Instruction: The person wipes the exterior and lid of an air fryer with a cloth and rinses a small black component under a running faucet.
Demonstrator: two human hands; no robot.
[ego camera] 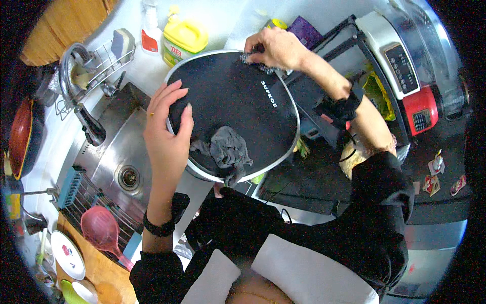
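Observation:
A large black appliance with a rounded top, a pale rim and printed lettering [235, 102] stands before me. My left hand [169, 117] rests at its left edge, thumb and fingers apart on the surface. My right hand [275, 49] pinches a metallic scouring pad [264, 67] at the far right edge of the top. A crumpled grey cloth [228, 147] lies on the near part, one end hanging over the rim.
Left is a steel sink [114, 152] with a faucet [89, 123] and a dish rack [98, 212] holding a pink ladle [99, 228]. Behind stand a yellow jug [186, 36] and spray bottle [150, 30]. Right is a countertop oven [398, 64].

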